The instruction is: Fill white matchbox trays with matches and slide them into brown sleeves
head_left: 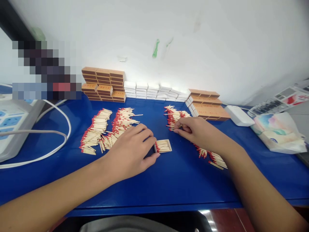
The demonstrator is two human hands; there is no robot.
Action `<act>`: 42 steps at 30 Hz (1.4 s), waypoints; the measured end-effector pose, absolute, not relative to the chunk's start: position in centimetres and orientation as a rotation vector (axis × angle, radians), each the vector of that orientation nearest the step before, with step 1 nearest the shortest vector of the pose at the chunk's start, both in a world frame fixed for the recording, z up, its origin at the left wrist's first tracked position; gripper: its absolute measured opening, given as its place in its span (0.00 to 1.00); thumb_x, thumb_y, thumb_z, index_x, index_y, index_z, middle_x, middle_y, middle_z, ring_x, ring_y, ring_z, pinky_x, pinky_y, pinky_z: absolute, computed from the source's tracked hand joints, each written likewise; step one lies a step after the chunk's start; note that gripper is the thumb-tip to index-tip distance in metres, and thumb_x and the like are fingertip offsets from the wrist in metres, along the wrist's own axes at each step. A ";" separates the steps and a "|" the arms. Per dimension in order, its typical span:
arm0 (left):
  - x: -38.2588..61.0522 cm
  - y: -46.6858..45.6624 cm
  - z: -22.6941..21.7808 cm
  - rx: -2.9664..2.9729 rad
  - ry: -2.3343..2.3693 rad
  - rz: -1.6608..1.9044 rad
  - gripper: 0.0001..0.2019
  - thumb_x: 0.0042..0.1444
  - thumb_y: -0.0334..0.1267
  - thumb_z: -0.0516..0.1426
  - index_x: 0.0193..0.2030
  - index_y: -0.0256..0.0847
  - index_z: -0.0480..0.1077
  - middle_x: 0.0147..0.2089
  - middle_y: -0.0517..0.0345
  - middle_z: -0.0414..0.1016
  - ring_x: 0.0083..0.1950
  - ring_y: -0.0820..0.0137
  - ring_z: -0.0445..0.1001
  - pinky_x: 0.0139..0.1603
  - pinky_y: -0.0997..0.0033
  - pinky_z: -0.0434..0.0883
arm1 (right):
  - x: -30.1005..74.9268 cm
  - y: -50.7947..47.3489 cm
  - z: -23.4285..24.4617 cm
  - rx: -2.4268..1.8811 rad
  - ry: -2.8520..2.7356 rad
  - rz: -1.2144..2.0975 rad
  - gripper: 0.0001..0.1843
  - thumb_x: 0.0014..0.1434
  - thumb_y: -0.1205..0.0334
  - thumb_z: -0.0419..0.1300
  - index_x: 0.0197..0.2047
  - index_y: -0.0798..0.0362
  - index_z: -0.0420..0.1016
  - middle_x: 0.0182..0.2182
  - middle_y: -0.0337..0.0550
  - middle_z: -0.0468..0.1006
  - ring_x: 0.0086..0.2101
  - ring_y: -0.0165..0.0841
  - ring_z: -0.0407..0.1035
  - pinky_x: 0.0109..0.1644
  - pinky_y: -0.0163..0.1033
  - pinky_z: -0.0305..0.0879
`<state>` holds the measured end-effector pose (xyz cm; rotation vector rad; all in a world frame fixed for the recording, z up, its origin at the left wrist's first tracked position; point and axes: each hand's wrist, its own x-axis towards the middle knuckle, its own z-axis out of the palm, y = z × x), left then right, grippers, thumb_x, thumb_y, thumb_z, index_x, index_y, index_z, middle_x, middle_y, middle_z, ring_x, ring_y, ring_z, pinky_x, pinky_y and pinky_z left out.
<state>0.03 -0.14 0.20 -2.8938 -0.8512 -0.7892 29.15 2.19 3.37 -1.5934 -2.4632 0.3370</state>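
A small white matchbox tray (170, 145) lies on the blue table, filled with red-tipped matches (162, 146). My left hand (131, 149) grips its left end, the thumb at the near corner and the index finger at the far one. Over the right-hand match pile (172, 116) is my right hand (193, 126), thumb and index finger pinched together on matches at the pile's edge; how many is hidden. More loose matches (217, 160) show under and beyond my right wrist. Left of my left hand are two further match heaps (96, 129) (124, 119).
Stacks of orange-brown matchboxes (103, 80) and white trays (147, 90) line the wall, with more matchboxes (209, 108) at the right. A power strip (12, 125) and white cable (69, 120) occupy the left. A white box (238, 116) and tissue pack (277, 132) stand right.
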 end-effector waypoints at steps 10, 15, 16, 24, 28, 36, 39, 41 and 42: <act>0.0 -0.2 0.2 -2.893 -0.859 -0.775 0.12 0.73 0.44 0.62 0.49 0.37 0.80 0.49 0.47 0.84 0.56 0.54 0.80 0.58 0.50 0.79 | 29.3 2.5 3.0 -1.614 -2.452 0.417 0.14 0.75 0.52 0.57 0.43 0.50 0.79 0.24 0.34 0.67 0.26 0.33 0.59 0.36 0.40 0.55; 0.1 -0.1 0.1 -2.889 -0.856 -0.769 0.12 0.73 0.44 0.61 0.48 0.36 0.80 0.49 0.48 0.84 0.55 0.54 0.79 0.58 0.50 0.80 | 28.9 2.1 3.3 -1.601 -2.456 0.433 0.14 0.75 0.51 0.57 0.42 0.50 0.78 0.25 0.34 0.68 0.26 0.33 0.60 0.35 0.40 0.55; 0.0 0.0 0.1 -2.887 -0.857 -0.769 0.12 0.73 0.44 0.61 0.49 0.36 0.80 0.49 0.48 0.84 0.55 0.54 0.79 0.59 0.50 0.80 | 28.8 2.0 3.4 -1.590 -2.456 0.437 0.14 0.76 0.51 0.57 0.43 0.50 0.78 0.25 0.35 0.69 0.26 0.33 0.61 0.35 0.39 0.55; -0.1 0.0 0.0 -2.890 -0.876 -0.753 0.13 0.73 0.44 0.61 0.49 0.35 0.80 0.49 0.47 0.84 0.56 0.53 0.79 0.59 0.49 0.80 | 29.2 2.2 3.2 -1.616 -2.458 0.446 0.13 0.75 0.50 0.59 0.48 0.49 0.79 0.26 0.34 0.69 0.26 0.34 0.62 0.36 0.39 0.56; -0.1 -0.1 0.0 -2.880 -0.869 -0.753 0.13 0.74 0.45 0.61 0.49 0.37 0.80 0.49 0.47 0.84 0.56 0.54 0.79 0.59 0.50 0.80 | 29.4 2.3 3.4 -1.603 -2.495 0.451 0.15 0.76 0.50 0.58 0.42 0.49 0.79 0.25 0.36 0.71 0.27 0.34 0.64 0.36 0.40 0.56; 0.0 0.0 0.2 -2.895 -0.873 -0.749 0.14 0.74 0.45 0.61 0.49 0.35 0.81 0.49 0.47 0.84 0.56 0.53 0.79 0.60 0.49 0.80 | 28.8 1.8 3.8 -1.625 -2.491 0.511 0.15 0.77 0.50 0.55 0.43 0.49 0.77 0.26 0.37 0.73 0.27 0.35 0.65 0.36 0.40 0.57; 0.0 0.0 0.1 -2.891 -0.875 -0.743 0.13 0.73 0.45 0.62 0.49 0.35 0.81 0.50 0.46 0.84 0.56 0.53 0.79 0.60 0.48 0.80 | 28.6 1.4 4.1 -1.599 -2.468 0.559 0.15 0.77 0.49 0.56 0.43 0.49 0.76 0.26 0.36 0.73 0.26 0.35 0.65 0.35 0.40 0.56; 0.0 0.0 0.1 -2.892 -0.880 -0.734 0.13 0.73 0.45 0.61 0.49 0.36 0.80 0.50 0.47 0.84 0.56 0.53 0.79 0.60 0.49 0.80 | 28.3 1.1 4.2 -1.561 -2.452 0.604 0.16 0.77 0.47 0.57 0.43 0.48 0.76 0.26 0.36 0.73 0.26 0.34 0.65 0.35 0.40 0.57; 0.0 0.0 0.1 -2.894 -0.882 -0.733 0.13 0.73 0.45 0.61 0.49 0.36 0.80 0.50 0.47 0.84 0.56 0.54 0.79 0.60 0.49 0.80 | 28.2 0.9 4.2 -1.541 -2.449 0.624 0.16 0.77 0.46 0.57 0.43 0.48 0.76 0.26 0.36 0.73 0.27 0.34 0.65 0.35 0.40 0.57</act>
